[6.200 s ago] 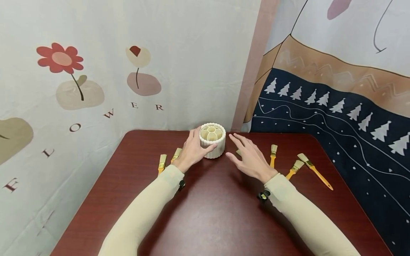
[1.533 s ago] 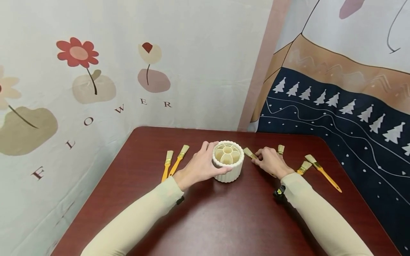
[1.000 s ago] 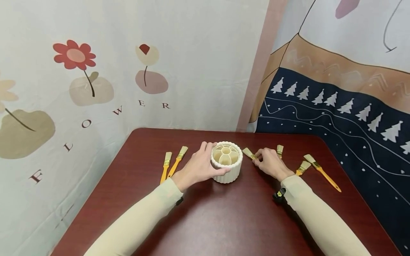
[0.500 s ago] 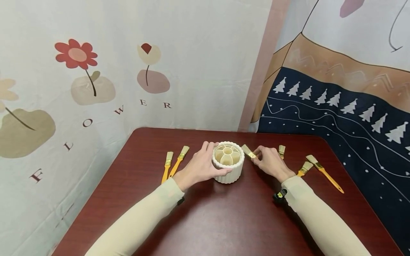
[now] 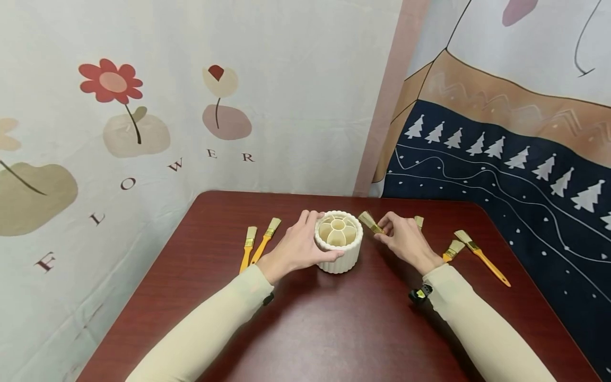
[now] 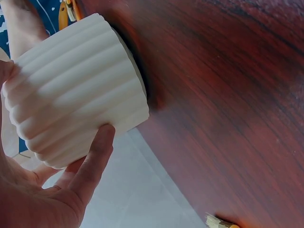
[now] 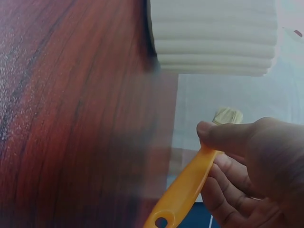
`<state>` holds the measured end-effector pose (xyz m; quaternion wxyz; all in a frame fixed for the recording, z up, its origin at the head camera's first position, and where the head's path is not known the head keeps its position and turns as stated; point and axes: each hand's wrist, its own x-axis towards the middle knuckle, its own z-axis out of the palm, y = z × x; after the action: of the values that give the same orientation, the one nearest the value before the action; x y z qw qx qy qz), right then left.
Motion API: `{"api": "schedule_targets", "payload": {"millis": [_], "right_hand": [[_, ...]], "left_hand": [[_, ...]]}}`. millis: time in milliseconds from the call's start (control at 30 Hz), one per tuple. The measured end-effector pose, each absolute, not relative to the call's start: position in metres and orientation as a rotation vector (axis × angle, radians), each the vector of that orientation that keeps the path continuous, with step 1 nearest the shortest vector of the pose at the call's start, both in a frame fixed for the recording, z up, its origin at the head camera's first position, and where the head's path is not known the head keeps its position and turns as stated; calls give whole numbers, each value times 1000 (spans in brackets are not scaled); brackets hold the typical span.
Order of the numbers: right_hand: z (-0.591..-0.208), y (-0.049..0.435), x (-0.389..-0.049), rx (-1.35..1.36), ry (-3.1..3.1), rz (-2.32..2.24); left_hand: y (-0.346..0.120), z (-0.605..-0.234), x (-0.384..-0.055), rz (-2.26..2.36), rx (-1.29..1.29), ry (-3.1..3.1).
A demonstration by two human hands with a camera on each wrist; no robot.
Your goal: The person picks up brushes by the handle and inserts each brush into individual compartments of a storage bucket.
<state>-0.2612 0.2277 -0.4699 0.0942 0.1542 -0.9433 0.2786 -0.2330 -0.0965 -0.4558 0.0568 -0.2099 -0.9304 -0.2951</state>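
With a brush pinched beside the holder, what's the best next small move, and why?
Probably raise the pinched brush above the white holder: the right hand has it alongside, the left hand grips the holder, and its compartments look empty.

The holder (image 5: pixel 347 258) is cream, the brush (image 7: pixel 184 186) orange-handled, the table (image 5: pixel 305 329) streaked red-brown.

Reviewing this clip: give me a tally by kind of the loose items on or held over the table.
White holder: 1, gripped by the left hand
Paintbrushes: 6 (left pair; right pair; one mostly hidden behind the right hand; one held in it)
Total: 7
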Motion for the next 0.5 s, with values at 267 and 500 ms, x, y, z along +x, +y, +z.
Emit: {"api": "schedule_targets", "payload": {"millis": [267, 500], "right_hand": [[-458, 223, -254, 478, -2745, 819], [-448, 214, -246, 508, -2686, 787]], "left_hand": [[-97, -454, -233, -891, -631, -2831], [-97, -454, -233, -884, -635, -2841]]}}
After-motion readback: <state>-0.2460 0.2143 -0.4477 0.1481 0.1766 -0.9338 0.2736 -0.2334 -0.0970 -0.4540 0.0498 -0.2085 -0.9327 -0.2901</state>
